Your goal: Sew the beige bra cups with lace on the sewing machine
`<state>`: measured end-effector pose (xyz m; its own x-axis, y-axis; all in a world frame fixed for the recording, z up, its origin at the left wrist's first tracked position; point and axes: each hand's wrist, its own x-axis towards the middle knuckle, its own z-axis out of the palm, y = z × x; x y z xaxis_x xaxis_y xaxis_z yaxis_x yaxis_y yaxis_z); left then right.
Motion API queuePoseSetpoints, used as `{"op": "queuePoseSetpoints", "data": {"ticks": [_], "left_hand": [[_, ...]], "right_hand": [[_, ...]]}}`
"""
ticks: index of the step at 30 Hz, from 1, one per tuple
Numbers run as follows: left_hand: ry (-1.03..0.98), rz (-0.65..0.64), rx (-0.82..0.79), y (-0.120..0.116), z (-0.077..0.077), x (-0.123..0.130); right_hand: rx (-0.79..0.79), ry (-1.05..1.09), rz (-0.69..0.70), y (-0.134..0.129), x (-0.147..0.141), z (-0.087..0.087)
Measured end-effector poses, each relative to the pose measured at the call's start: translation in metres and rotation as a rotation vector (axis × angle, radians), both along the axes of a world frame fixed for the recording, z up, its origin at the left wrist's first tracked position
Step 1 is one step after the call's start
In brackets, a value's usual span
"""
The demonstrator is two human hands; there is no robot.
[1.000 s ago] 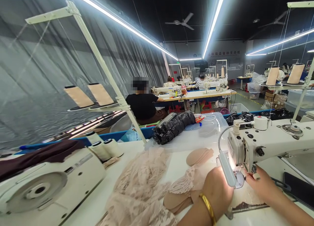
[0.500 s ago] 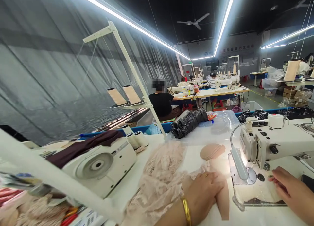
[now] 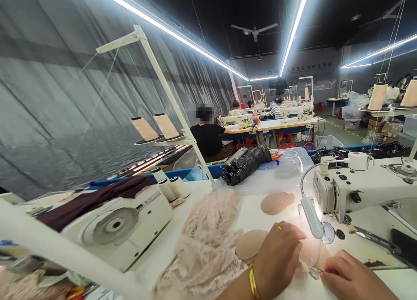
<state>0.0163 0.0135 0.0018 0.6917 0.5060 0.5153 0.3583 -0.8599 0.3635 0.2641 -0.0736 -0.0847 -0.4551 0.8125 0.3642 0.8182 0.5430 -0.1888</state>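
Observation:
Beige fabric [image 3: 314, 251] lies under the lamp of the white sewing machine [image 3: 353, 185]. My left hand [image 3: 280, 254], with a ring and a gold bracelet, is closed on the left side of this fabric. My right hand [image 3: 350, 271] pinches its right edge near the front. Left of my left hand lies a round beige pad [image 3: 252, 244], beside a heap of beige lace [image 3: 208, 243]. A stack of beige pads [image 3: 276, 203] rests farther back. Dark thread snips [image 3: 374, 238] lie on the machine bed, right of the needle area.
A second machine [image 3: 120, 226] stands at the left, with thread cones [image 3: 171, 187] behind it. A black plastic bundle [image 3: 246, 163] lies on a clear plastic sheet. A thread stand [image 3: 166, 80] rises at left. A person in black [image 3: 206, 137] sits beyond the table.
My right hand has moved left and forward from the machine bed to the fabric's edge. My left hand has moved right with the fabric. The snips and the round pad now show more fully.

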Motion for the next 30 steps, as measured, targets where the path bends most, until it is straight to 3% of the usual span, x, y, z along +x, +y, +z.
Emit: {"op": "queuePoseSetpoints", "data": {"ticks": [5,7,11,14,18,21,25,30], "left_hand": [[0.396,-0.006,0.035,0.01,-0.025,0.005],[0.504,0.019,0.079,0.008,-0.03,0.008],[0.525,-0.029,0.159,0.008,-0.025,0.011],[0.532,-0.098,0.157,0.01,-0.021,0.012],[0.625,-0.005,0.11,0.013,-0.03,0.017],[0.566,0.009,0.151,0.015,-0.044,0.02],[0.29,-0.128,0.234,0.019,-0.06,0.02],[0.072,-0.238,0.252,0.018,-0.066,0.019]], "right_hand": [[-0.052,0.004,0.181,0.016,0.01,0.019],[-0.091,0.045,0.168,0.021,0.013,0.023],[-0.064,0.157,0.127,0.027,0.01,0.019],[-0.063,0.046,0.129,0.029,0.005,0.015],[-0.042,-0.04,0.062,0.029,0.003,0.015],[0.048,0.033,0.037,0.029,0.005,0.019],[0.197,0.12,0.08,0.027,0.009,0.024],[0.095,-0.038,0.064,0.023,0.012,0.027]]}}
